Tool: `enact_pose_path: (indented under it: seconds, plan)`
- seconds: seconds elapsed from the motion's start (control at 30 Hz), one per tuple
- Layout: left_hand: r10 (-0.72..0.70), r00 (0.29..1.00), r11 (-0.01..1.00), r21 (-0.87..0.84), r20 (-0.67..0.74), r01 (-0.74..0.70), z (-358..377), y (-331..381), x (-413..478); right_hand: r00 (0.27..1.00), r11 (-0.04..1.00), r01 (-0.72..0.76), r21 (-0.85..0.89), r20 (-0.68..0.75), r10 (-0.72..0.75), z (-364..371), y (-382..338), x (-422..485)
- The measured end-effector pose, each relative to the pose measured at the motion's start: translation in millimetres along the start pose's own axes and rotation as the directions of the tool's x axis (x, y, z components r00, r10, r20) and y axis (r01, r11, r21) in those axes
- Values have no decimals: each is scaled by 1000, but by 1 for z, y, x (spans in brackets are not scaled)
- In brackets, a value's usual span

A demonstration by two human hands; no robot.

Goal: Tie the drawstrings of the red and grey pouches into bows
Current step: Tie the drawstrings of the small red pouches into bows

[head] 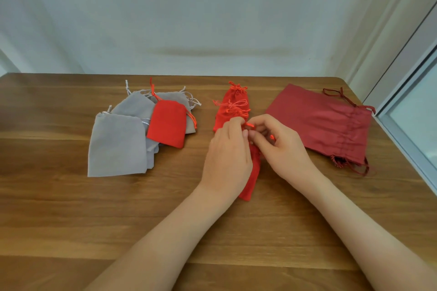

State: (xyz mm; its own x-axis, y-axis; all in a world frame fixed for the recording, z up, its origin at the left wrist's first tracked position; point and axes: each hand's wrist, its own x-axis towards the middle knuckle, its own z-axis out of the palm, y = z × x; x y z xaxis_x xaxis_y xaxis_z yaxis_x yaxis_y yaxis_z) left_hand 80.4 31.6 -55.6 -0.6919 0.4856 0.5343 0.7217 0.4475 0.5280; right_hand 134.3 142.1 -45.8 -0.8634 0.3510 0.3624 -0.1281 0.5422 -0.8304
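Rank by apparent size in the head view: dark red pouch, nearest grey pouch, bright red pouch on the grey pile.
Largest to smallest:
dark red pouch
nearest grey pouch
bright red pouch on the grey pile

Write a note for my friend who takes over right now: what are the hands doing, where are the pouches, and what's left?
Hands: the left hand and right hand both pinch the drawstring of a small red pouch held between them. Its bow is not finished.
Done, it seems: the pile of red pouches just behind the hands, necks cinched, strings looped.
Left to do: the grey pouches on the left side of the table, with one flat red pouch on top, strings loose.
Large dark red pouch on the right: strings look untied.
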Motion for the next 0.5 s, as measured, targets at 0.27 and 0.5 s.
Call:
enact_pose_path:
  seconds: [0.27,0.5]
  plan:
    - [-110,993,972,-204,40,115,4,-6,2,1000,999,16,39,-27,-15,-2,-1,0]
    - [-48,995,963,-261,92,71,8,-9,1,998,990,-50,133,-39,56,-6,-2,2]
